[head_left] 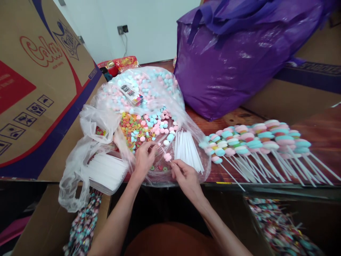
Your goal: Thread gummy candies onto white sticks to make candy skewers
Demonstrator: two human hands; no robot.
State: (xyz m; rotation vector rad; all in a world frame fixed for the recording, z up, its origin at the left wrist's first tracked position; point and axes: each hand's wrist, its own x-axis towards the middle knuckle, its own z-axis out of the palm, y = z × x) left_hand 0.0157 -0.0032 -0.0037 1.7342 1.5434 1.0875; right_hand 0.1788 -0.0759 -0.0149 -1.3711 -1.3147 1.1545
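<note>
My right hand (186, 176) pinches a thin white stick between thumb and fingertips. A pink marshmallow (167, 157) is threaded on this stick, just beyond the fingers. Facing the stick's upper end, my left hand (145, 157) has its thumb and forefinger closed at a small pink marshmallow (159, 144). Both hands are over a clear plastic bag spread on the table. On it, loose pink and blue marshmallows (161, 126) lie beside coloured gummy rings (133, 129). A bundle of white sticks (186, 151) rests to the right of the hands.
Finished marshmallow skewers (253, 142) are piled at the right. A tub of white sticks (106, 172) stands at left under crumpled plastic. Behind are a full marshmallow bag (157, 85) and a purple bag (226, 67). A large carton (48, 89) borders the left; boxes of wrapped sweets (282, 227) sit below.
</note>
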